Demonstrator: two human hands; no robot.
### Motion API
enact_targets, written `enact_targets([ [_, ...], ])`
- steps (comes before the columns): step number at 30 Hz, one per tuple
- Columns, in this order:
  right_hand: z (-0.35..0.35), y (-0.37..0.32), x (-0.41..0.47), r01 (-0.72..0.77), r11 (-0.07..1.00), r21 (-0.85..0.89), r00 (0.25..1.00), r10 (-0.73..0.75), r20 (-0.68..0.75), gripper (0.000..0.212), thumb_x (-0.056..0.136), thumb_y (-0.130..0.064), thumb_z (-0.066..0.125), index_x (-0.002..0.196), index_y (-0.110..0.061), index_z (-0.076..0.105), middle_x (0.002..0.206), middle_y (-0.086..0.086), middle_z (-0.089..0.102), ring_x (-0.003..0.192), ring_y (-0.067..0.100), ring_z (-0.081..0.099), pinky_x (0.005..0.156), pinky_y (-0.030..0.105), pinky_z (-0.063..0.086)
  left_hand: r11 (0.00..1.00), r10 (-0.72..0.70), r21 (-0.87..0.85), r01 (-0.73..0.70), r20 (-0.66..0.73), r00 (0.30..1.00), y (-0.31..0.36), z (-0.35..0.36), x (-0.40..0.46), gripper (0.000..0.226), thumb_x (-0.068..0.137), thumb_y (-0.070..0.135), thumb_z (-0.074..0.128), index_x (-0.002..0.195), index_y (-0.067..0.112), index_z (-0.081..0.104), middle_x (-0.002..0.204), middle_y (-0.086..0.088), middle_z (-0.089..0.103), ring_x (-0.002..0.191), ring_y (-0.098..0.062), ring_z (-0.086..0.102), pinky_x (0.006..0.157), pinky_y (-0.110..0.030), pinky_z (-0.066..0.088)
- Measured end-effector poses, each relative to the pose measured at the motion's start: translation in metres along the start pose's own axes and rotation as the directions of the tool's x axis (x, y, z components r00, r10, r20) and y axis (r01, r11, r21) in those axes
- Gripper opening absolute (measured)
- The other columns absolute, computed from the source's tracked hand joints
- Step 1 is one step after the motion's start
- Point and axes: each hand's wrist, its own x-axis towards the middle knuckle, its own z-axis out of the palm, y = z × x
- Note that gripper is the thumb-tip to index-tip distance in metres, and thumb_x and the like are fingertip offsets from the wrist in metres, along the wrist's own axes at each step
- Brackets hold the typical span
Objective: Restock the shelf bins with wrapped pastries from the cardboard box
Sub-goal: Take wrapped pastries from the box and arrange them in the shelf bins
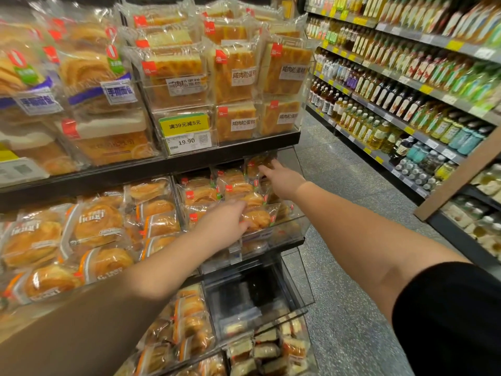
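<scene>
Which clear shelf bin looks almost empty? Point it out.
The clear bin directly below the bin both hands reach into; its dark inside shows, while the others hold wrapped pastries.

both hands point(282, 180) on wrapped pastries point(254, 217), clear shelf bin point(294, 229)

A grey speckled floor point(341, 185) runs toward one o'clock; shelving point(401, 85) stocked with bottles point(379, 99) lines the aisle at two o'clock.

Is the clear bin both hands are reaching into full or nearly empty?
Nearly full. The clear bin holds wrapped pastries piled to its front wall, with the left hand and right hand on the pile.
</scene>
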Motion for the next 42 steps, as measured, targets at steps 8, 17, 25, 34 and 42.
enact_targets([
  [8, -0.008, -0.001, -0.001, -0.019, 0.999, 0.027, 0.995, 0.016, 0.095, 0.096, 0.086, 0.019, 0.041, 0.159, -0.033, 0.007, 0.167, 0.008, -0.007, 0.141, 0.035, 0.04, 0.098, 0.039, 0.052, 0.974, -0.021, 0.227, 0.026, -0.023, 1.0, -0.002, -0.002, -0.001, 0.031, 0.1, 0.046, 0.046, 0.108, 0.021, 0.063, 0.1, 0.005, 0.064, 0.102, -0.018, 0.055, 0.106, -0.039, 0.034],
  [17, -0.041, -0.002, -0.036, -0.098, 0.967, 0.235, 0.995, 0.097, 0.018, 0.078, 0.094, 0.009, 0.041, 0.158, -0.028, 0.018, 0.167, 0.003, 0.007, 0.146, 0.031, 0.031, 0.104, 0.037, 0.045, 0.984, -0.146, 0.099, 0.148, -0.026, 0.989, 0.007, -0.01, -0.016, 0.043, 0.097, 0.05, 0.05, 0.125, 0.019, 0.058, 0.12, -0.001, 0.062, 0.117, -0.022, 0.049, 0.109, -0.042, 0.033],
  [25, -0.048, 0.006, -0.131, -0.01, 0.854, 0.52, 0.996, 0.055, -0.072, 0.052, 0.099, -0.018, 0.046, 0.15, -0.017, 0.039, 0.147, 0.006, 0.049, 0.097, 0.019, 0.062, 0.071, 0.024, 0.043, 0.955, -0.297, -0.068, 0.29, -0.273, 0.915, 0.038, -0.035, -0.082, 0.038, 0.098, 0.045, 0.049, 0.127, 0.022, 0.059, 0.129, 0.001, 0.056, 0.126, -0.022, 0.042, 0.107, -0.043, 0.032],
  [34, -0.008, -0.05, -0.233, 0.188, 0.873, 0.451, 0.963, -0.254, 0.088, 0.05, 0.1, -0.037, 0.053, 0.146, -0.021, 0.045, 0.144, 0.0, 0.052, 0.126, 0.02, 0.052, 0.093, 0.026, 0.037, 0.839, -0.544, -0.182, 0.513, -0.24, 0.804, 0.028, -0.001, -0.231, 0.031, 0.097, 0.038, 0.054, 0.12, 0.02, 0.065, 0.125, -0.003, 0.061, 0.121, -0.027, 0.049, 0.104, -0.042, 0.039],
  [42, 0.038, -0.187, -0.292, 0.522, 0.803, 0.289, 0.77, -0.589, 0.245, 0.047, 0.1, -0.037, 0.053, 0.142, -0.017, 0.051, 0.143, 0.005, 0.054, 0.128, 0.023, 0.051, 0.1, 0.029, 0.039, 0.615, -0.784, -0.261, 0.744, -0.097, 0.613, -0.007, 0.038, -0.4, 0.021, 0.094, 0.034, 0.059, 0.102, 0.015, 0.066, 0.107, -0.003, 0.063, 0.107, -0.029, 0.058, 0.085, -0.034, 0.044],
])
